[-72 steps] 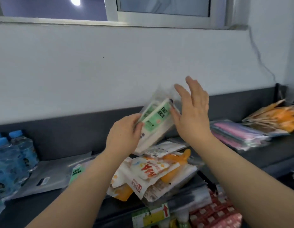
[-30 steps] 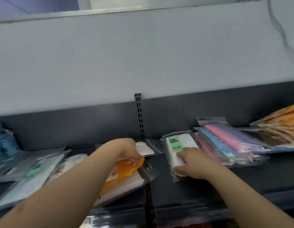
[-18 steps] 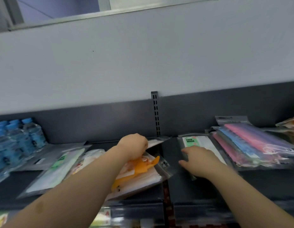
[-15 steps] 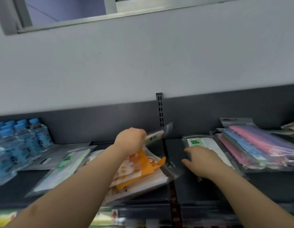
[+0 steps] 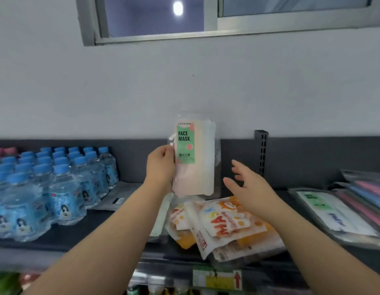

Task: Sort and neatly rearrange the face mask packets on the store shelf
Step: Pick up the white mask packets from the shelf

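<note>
My left hand grips the left edge of a clear face mask packet with a green "FACE MASK" label and holds it upright above the shelf. To its right, my right hand hovers open with spread fingers, apart from the packet. Below both hands lies a loose heap of orange and white mask packets on the dark shelf. A green-label packet lies flat at the right, next to a stack of pink and blue packets.
Blue-capped water bottles crowd the shelf's left side. A grey flat packet lies behind the heap. A slotted shelf upright stands at the back right. Price labels run along the front edge, above a lower shelf of goods.
My left hand has lifted a green-label packet out of the heap and stood it upright. My right hand left the packet laid down at the right and rose open toward the held one.
</note>
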